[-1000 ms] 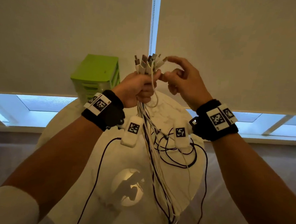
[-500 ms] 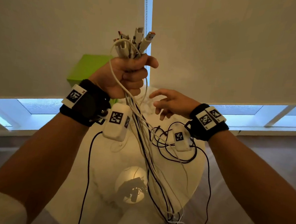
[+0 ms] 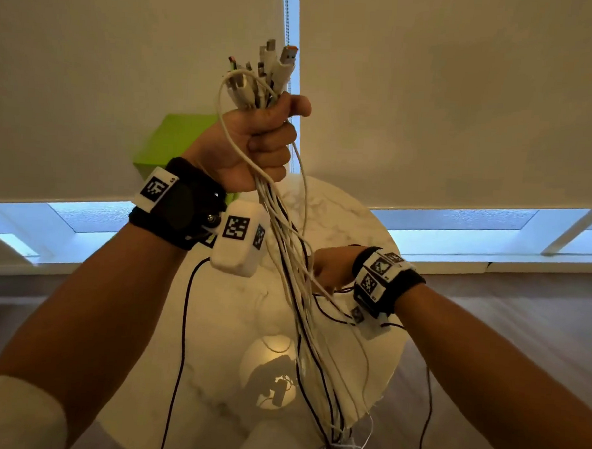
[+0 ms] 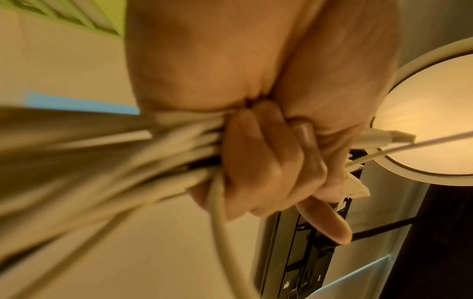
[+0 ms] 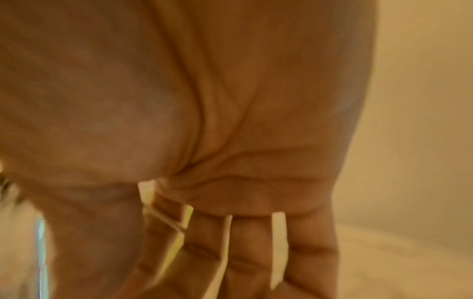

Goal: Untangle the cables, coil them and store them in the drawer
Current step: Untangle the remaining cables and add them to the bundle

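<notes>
Several cables (image 3: 295, 269) hang as one bunch from my left hand (image 3: 257, 146), raised high in front of the blind (image 3: 466, 96); fingers and thumb are curled tight round the bunch just under the connector ends (image 3: 264, 75), which stick up above the fist. Loose tails trail down past the round marble table (image 3: 214, 323) and out of the bottom of the head view. My right hand (image 3: 330, 270) sits lower, against the strands; wrist view shows its fingers (image 5: 250, 252) extended and slightly spread, and I can't tell whether any strand is actually pinched. My read: the step is combing the strands straight. I'd keep the top grip firm, run the lower hand down loosely, stop at any snag and pick out one cable rather than pull. Green drawer unit (image 3: 175, 142) is behind my left forearm; I can't see whether a drawer is open.
</notes>
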The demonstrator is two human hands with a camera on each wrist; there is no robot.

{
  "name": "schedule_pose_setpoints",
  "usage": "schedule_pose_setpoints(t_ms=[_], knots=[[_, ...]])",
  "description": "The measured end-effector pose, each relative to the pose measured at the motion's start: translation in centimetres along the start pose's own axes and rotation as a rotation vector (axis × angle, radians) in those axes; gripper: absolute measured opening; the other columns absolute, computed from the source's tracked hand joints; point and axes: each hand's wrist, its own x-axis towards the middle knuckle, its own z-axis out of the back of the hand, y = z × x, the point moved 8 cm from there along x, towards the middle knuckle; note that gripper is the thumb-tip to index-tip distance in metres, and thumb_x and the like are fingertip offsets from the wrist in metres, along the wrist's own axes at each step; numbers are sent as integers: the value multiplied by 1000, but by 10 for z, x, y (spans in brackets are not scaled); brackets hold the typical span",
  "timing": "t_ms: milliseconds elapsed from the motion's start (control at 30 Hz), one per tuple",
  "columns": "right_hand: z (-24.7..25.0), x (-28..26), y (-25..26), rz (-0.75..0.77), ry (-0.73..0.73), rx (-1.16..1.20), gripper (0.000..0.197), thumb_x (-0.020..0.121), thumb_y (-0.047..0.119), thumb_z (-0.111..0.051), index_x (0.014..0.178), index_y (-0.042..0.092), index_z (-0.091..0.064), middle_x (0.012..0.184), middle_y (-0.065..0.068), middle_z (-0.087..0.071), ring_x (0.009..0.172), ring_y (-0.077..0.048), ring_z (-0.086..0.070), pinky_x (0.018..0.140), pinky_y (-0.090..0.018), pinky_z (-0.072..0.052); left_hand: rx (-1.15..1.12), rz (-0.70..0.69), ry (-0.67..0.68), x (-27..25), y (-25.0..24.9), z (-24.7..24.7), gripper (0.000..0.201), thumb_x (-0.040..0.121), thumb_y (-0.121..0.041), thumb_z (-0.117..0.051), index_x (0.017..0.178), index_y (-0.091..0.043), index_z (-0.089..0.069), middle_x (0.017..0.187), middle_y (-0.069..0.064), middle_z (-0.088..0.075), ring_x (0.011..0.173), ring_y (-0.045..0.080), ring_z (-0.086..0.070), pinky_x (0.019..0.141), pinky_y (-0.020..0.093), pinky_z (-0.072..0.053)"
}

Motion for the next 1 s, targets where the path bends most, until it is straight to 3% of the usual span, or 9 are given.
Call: schedule_pose_setpoints(t_ms=[100, 300, 400, 500, 567, 667, 833, 900, 1000], knots=[[27, -4, -21, -71, -151, -41, 21, 97, 26, -48, 94, 14, -65, 75, -5, -63, 63, -15, -59, 67, -29, -49, 32, 5, 23, 2, -11, -4, 18, 80, -41, -70, 92, -29, -72, 51, -6, -20, 40, 8, -15, 39, 18, -18], [160, -92, -32, 86, -1011, 510, 21, 95, 0, -42, 100, 3, -62, 79, -8, -59, 61, -16, -59, 46, -15, -41, 31, 72, -60, -1, 6, 15, 26, 72, -40, -78, 93, -25, -74, 51, -6, -18, 41, 8, -13, 39, 19, -18], [199, -139, -72, 17, -1252, 475, 40, 82, -11, -37, 105, 10, -63, 81, -1, -60, 67, -21, -63, 49, -15, -43, 27, 130, -129, 7, 23, 25, 30, 70, -37, -81, 94, -21, -73, 51, -7, -17, 41, 7, -13, 39, 19, -17], [206, -165, -124, -236, -1270, 291, 38, 84, -2, -45, 113, 14, -64, 107, -9, -67, 103, -30, -63, 87, -36, -50, 128, 191, -242, 23, 42, 27, 19, 88, -25, -65, 105, -18, -69, 51, -7, -19, 40, 6, -14, 38, 20, -14], [190, -171, -159, -431, -1162, 188, 40, 92, 8, -45, 130, 13, -53, 138, -13, -51, 127, -33, -47, 109, -39, -36, 298, 249, -367, 39, 60, 25, 12, 95, -15, -54, 102, -17, -63, 56, -3, -16, 42, 7, -12, 37, 19, -14], [154, -174, -198, -584, -1027, 236, 53, 94, 13, -46, 146, 10, -33, 152, -13, -33, 137, -33, -34, 113, -37, -27, 566, 363, -460, 65, 88, 14, 26, 94, -6, -55, 73, -16, -43, 49, -5, -27, 40, 8, -19, 39, 17, -17], [126, -183, -174, -253, -1232, 600, 36, 94, 18, -50, 129, 10, -56, 120, -4, -57, 109, -20, -54, 91, -27, -42, 601, 436, -490, 100, 118, 0, 28, 90, -4, -58, 71, -14, -39, 57, 1, -26, 41, 10, -19, 40, 17, -18], [111, -181, -144, -84, -1151, 712, 35, 96, 29, -51, 129, 16, -56, 118, 2, -58, 112, -14, -54, 95, -30, -44, 651, 465, -419, 113, 127, -13, 18, 90, -5, -60, 79, -10, -46, 56, 1, -28, 42, 11, -20, 40, 18, -18], [78, -169, -108, 75, -880, 751, 45, 95, 43, -51, 136, 24, -49, 126, 2, -60, 117, -10, -56, 94, -31, -47, 701, 462, -333, 126, 133, -34, 10, 90, -6, -57, 81, -7, -53, 57, 2, -27, 45, 13, -19, 39, 18, -18]])
